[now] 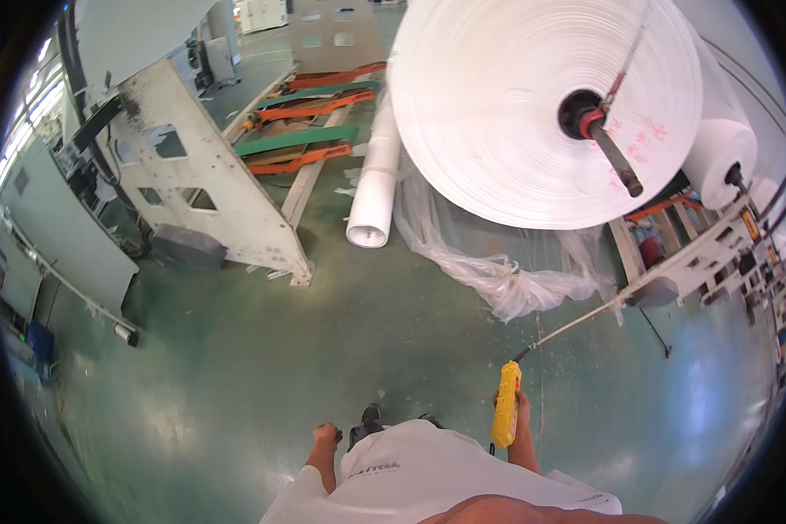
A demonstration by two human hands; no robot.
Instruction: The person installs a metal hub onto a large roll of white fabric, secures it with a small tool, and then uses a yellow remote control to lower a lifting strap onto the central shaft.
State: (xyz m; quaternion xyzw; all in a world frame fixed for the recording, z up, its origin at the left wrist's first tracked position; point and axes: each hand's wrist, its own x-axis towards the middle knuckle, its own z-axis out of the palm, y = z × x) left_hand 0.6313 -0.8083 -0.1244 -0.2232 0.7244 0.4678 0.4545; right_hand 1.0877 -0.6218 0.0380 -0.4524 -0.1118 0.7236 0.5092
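Note:
My right hand point(523, 410) is wrapped round a yellow pendant control point(504, 412), a long hoist remote held upright in front of me. A pale cable point(576, 325) runs from its top, up and to the right. My left hand point(327, 433) hangs low beside my body, fingers curled in, with nothing showing in it. Ahead stands a huge white roll point(489, 96), its dark core fitted with a shaft point(616, 159). A red strap point(616, 87) loops round that shaft and leads upward.
Crumpled clear plastic film point(520, 284) lies beneath the big roll. Left of it a narrow white tube point(375, 188) rests on the green floor point(323, 349). A cream machine panel point(201, 183) and orange and green arms point(310, 127) stand farther left. Another white roll point(720, 153) sits at right.

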